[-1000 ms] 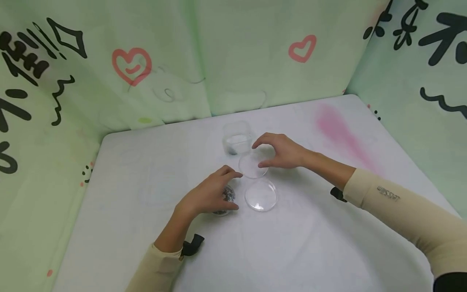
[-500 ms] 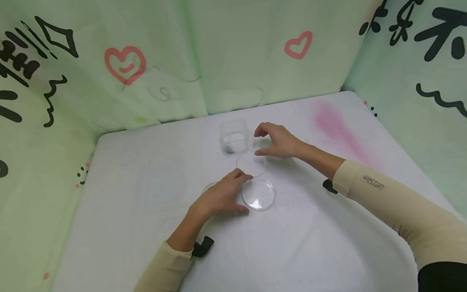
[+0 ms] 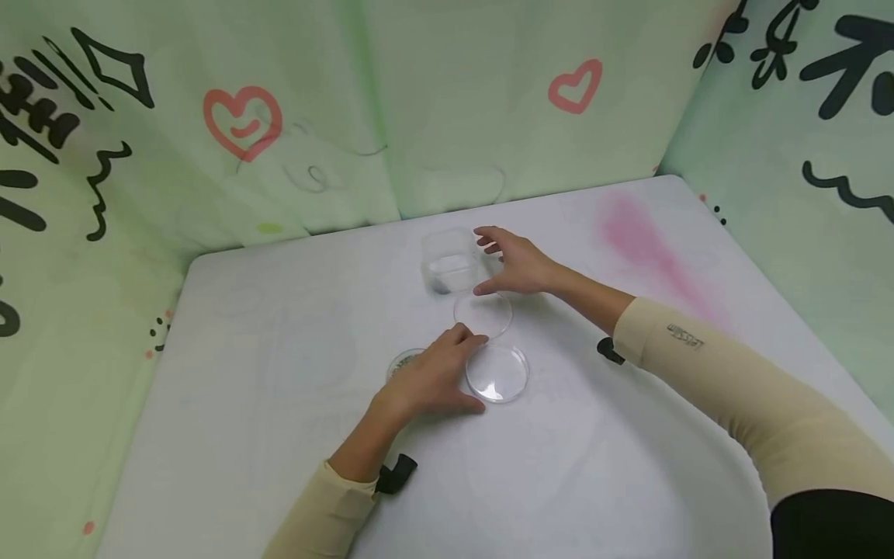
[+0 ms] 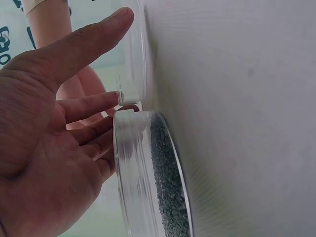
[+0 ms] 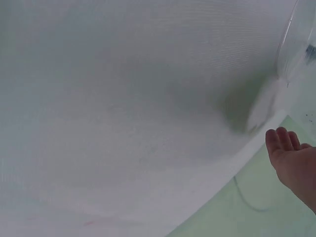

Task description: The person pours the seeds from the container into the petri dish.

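My left hand [image 3: 436,373] spreads thumb and index finger at the left edge of a clear petri dish [image 3: 498,374]. Beneath and behind its palm is a second round dish [image 3: 403,360], mostly covered in the head view. The left wrist view shows this dish [image 4: 133,173] holding a layer of dark grey-green granules. My right hand [image 3: 518,262] hovers with parted, bent fingers at the right side of a clear plastic box [image 3: 449,260]. Just below its thumb lies another clear round piece [image 3: 483,313], between the box and the empty petri dish.
A white cloth [image 3: 293,388] with a pink stain [image 3: 646,241] covers the table. Green fabric [image 3: 468,93] with drawn hearts and black marks hangs behind and on both sides. A small dark patch [image 3: 441,287] shows in the box's lower left.
My left hand has shifted right, off the granule dish, to the empty petri dish. My right hand has moved away from the clear round piece, back and slightly left, towards the box.
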The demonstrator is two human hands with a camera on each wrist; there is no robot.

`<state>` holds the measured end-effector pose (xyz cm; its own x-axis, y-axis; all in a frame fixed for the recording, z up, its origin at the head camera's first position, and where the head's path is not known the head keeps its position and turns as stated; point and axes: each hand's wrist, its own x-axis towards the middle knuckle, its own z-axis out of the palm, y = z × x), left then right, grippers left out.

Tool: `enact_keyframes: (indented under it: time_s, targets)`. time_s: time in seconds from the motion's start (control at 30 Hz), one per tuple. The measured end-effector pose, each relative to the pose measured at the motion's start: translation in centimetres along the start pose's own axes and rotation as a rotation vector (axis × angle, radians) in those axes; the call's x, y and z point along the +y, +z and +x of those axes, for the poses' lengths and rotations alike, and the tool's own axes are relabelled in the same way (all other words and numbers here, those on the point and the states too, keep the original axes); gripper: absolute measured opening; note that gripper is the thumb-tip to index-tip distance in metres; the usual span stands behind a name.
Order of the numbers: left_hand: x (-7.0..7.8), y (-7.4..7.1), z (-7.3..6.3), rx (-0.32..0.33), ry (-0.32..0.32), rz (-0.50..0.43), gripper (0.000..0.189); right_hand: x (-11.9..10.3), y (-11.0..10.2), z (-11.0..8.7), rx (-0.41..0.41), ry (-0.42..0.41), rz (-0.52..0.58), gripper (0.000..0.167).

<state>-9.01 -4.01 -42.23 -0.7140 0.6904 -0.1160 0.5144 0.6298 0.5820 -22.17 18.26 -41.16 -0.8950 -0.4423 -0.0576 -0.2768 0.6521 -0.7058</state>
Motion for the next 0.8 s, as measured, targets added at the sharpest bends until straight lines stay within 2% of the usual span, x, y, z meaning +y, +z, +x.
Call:
enact_keyframes:
  time_s: [0.3,0.8]
  targets:
    - [-0.2,0.4,0.1,0.03,0.007,0.017,0.089,0.0,1.0,1.5,-0.055,0.099,0.114,0.106]
    - [0.1,0.6,0.3,0.046,-0.032,0.05,0.083,-0.3,1.1,2.0,-0.028,0.102,0.233,0.086]
